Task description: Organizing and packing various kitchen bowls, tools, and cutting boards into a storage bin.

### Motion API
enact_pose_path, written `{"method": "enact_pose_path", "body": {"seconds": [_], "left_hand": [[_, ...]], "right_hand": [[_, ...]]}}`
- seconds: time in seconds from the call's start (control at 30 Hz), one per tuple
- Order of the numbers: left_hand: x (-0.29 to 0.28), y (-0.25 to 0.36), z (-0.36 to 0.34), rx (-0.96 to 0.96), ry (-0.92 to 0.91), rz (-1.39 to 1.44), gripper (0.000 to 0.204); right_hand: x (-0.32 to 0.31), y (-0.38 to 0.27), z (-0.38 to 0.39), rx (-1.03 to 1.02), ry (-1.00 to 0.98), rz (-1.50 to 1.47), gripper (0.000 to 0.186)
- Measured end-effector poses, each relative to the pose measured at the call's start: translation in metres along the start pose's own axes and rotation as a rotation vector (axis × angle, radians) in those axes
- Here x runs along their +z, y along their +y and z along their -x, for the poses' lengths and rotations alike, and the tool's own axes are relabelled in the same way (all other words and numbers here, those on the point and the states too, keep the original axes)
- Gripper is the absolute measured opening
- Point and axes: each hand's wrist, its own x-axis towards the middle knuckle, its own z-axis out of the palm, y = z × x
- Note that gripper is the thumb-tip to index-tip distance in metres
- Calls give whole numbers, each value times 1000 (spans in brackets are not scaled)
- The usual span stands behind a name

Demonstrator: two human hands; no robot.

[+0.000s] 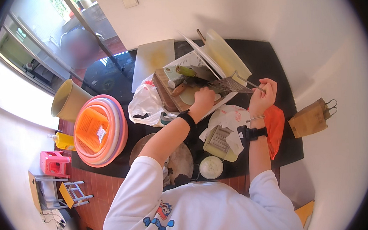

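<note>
The person is handling kitchen tools around a white perforated plastic basket (191, 59), which is sitting on a glossy black table (273, 71). The step in hand seems to be working among the stacked tools, one hand holding a piece up while the other is dipping into the pile.

The right hand (264, 98) is grasping the thin wire end of a dark perforated metal utensil (230, 85), its fingers curled closely round it. That utensil is slanting above the basket's right side, its flat part pointing back over the basket. The left hand (204, 99) is bending down into the basket's near side, fingers partly curled; their tips are hiding among the tools, so whether they are pinching anything cannot be told.

Inside the basket, a green-handled cleaver (185, 70) and a brown wooden handle (178, 89) are lying over a brown wooden chopping board (163, 84). A translucent yellowish board (226, 53) is leaning up at the basket's far right. A crumpled white plastic bag (145, 104) is lying at its left, and a flat metal grater (219, 139) in front of it.

The next move would be calling for a firm right-hand hold and left fingers placed clear of the cleaver's blade.
</note>
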Motion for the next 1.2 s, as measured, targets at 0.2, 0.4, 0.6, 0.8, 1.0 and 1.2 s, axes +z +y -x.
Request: {"method": "enact_pose_path", "body": {"seconds": [0.2,0.4,0.6,0.8,1.0,1.2], "left_hand": [[-38,-15,20,-66,-26,-240,13],[-44,-36,38,-7,86,-335,16],[-67,-29,75,18,228,-279,19],[-109,-9,181,-151,394,363,19],[-110,-26,264,-413,394,585,16],[-117,-33,301,-629,454,621,15]], "right_hand": [[-5,-1,3,4,14,8,26],[-11,-18,3,-87,48,45,27],[-57,-66,-28,-305,123,156,25],[-152,-72,-30,-335,282,82,21],[-191,-82,-2,-97,374,406,34],[-179,-80,15,-127,181,508,29]]}}
